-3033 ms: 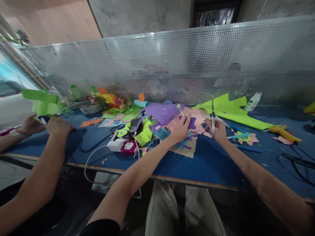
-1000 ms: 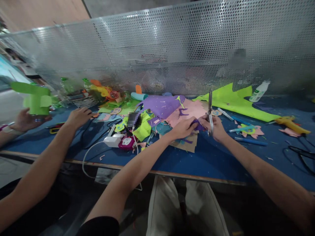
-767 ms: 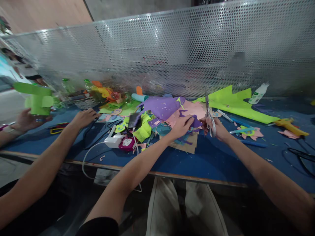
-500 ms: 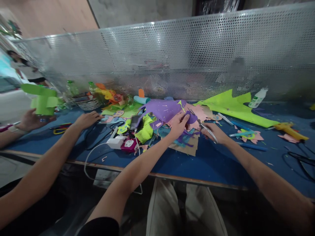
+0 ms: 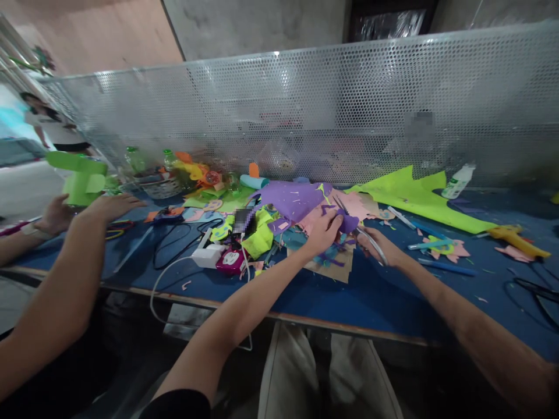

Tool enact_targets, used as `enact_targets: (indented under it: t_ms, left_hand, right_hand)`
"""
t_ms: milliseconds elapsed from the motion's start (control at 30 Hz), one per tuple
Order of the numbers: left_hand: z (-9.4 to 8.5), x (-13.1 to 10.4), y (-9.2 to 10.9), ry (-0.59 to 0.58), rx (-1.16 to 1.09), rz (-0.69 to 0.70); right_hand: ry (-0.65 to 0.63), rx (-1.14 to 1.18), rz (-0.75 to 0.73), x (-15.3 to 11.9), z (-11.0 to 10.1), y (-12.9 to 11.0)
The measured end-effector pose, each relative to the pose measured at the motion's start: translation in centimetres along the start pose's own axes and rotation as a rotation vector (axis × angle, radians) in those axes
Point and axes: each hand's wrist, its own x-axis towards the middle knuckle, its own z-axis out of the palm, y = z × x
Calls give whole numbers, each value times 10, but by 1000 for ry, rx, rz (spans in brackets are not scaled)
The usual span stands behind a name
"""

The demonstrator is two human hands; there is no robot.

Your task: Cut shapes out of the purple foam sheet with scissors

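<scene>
The left hand (image 5: 324, 231) pinches a small purple scrap (image 5: 347, 222) at its near edge, thumb and fingers closed on it, holding it just above the heap of coloured offcuts (image 5: 305, 218) in the middle of the blue table (image 5: 375, 291). The scrap sticks out to the right of that hand, towards the right hand (image 5: 379, 247), which is curled round the handles of the scissors (image 5: 358, 228). The scissors' long axis runs from those handles up and to the left, away from the person, so the blades lie across the scrap's far right side; the blades look slightly parted, though blur makes it hard to be sure. The two hands sit close together, the scrap between them, the left one nearer to it and touching it, the right reaching it only through the blades.

Off to the left, a co-worker's hand (image 5: 111, 205) hovers flat over cables, and another (image 5: 55, 214) holds a green paper piece (image 5: 81, 177). A glue gun (image 5: 510, 240) lies well apart on the right.
</scene>
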Motion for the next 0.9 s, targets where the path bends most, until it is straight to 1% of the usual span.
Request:
enact_targets:
  t_ms: [100,333,533,667,800,900]
  left_hand:
    - [0,-1,0,-14,8,7]
    - [0,1,0,62,65,66]
    - [-2,2,1,93,226,135]
    - [-4,1,4,69,351,129]
    - [-7,0,10,28,440,129]
    - [-9,-1,14,4,465,127]
  right_hand:
    - [-9,-5,-4,0,1,2]
    - [-62,-84,-34,-4,-4,0]
    - [-81,-134,-26,-7,-5,0]
    - [-113,-152,-34,-6,-5,-4]
    - [-99,-205,-107,-4,-5,-9]
    - [-90,-239,-160,-4,-6,-11]
